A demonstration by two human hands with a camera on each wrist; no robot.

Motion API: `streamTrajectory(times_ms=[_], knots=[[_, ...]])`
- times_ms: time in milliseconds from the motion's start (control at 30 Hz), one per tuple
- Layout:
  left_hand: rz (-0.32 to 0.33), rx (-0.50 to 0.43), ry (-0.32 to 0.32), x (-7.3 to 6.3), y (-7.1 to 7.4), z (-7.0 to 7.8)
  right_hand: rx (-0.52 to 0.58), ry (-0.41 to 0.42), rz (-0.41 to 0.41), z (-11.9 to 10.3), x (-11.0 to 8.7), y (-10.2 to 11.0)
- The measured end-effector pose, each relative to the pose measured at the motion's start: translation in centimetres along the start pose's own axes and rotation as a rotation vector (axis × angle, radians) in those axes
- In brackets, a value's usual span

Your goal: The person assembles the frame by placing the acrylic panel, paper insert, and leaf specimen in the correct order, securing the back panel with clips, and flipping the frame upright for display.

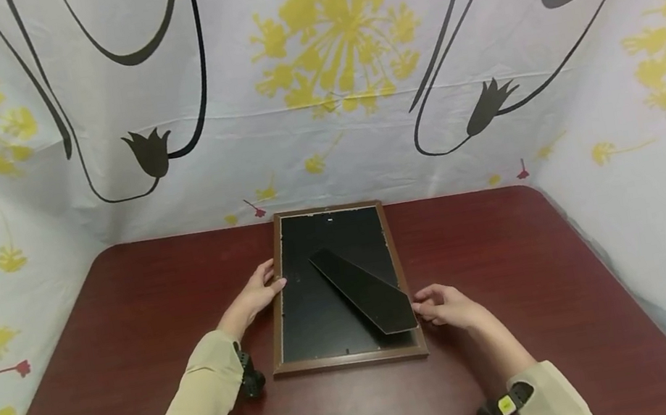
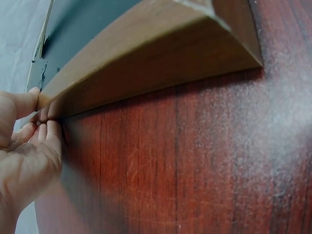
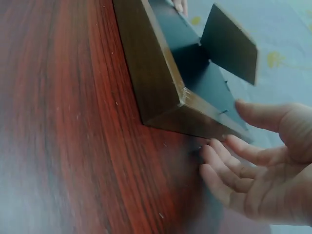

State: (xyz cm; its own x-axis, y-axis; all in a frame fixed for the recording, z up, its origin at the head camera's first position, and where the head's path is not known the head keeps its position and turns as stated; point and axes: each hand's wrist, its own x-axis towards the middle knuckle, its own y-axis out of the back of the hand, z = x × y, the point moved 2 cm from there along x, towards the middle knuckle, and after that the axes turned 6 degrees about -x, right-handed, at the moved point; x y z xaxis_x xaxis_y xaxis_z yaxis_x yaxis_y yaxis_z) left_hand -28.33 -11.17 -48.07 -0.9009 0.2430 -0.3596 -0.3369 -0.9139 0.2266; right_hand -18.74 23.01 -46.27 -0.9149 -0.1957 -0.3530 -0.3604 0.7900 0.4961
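A picture frame (image 1: 350, 360) with a brown wooden border lies face down on the table, its black backing (image 1: 317, 313) up. From the backing a black easel stand (image 1: 363, 290) sticks up at a slant; the right wrist view shows the stand (image 3: 230, 44) raised. At the frame's left edge my left hand (image 1: 252, 299) grips the border, thumb on top and fingers against the side and underneath. Beside the right edge is my right hand (image 1: 449, 305), its fingers (image 3: 234, 170) loosely bent and spread near the border. Whether its fingertips touch the wood is hard to tell.
The dark red wooden table (image 1: 176, 300) has rounded far corners. White cloth (image 1: 272, 159) with yellow and grey flower prints hangs behind it and on both sides. Each wrist bears a strapped black camera, such as the left one (image 1: 250, 375).
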Motion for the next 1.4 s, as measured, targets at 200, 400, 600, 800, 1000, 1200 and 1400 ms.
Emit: streamTrajectory(times_ms=[200, 400, 600, 800, 1000, 1200, 1400], knots=[[-0.006, -0.008, 0.001, 0.1, -0.3, -0.1, 0.121, -0.049, 0.048, 0.4, 1.6, -0.1], [-0.008, -0.025, 0.005, 0.1, -0.6, -0.1, 0.177, -0.072, 0.033, 0.7, 2.4, 0.3], [-0.011, -0.019, -0.006, 0.1, -0.5, 0.0, 0.175, -0.097, -0.005, 0.5, 3.2, 0.8], [-0.019, 0.01, 0.001, 0.0, -0.1, -0.1, 0.096, -0.152, -0.018, -0.3, 4.0, 1.0], [-0.008, 0.024, -0.002, 0.0, 0.0, 0.0, -0.027, -0.199, -0.028, -1.9, 4.4, 0.5], [0.034, 0.029, 0.003, 0.0, -0.3, 0.2, -0.007, -0.161, -0.059, -1.8, 4.8, 1.1], [0.05, 0.009, 0.02, -0.5, -0.5, -0.4, 0.167, -0.131, -0.024, -0.5, 6.6, 2.5]])
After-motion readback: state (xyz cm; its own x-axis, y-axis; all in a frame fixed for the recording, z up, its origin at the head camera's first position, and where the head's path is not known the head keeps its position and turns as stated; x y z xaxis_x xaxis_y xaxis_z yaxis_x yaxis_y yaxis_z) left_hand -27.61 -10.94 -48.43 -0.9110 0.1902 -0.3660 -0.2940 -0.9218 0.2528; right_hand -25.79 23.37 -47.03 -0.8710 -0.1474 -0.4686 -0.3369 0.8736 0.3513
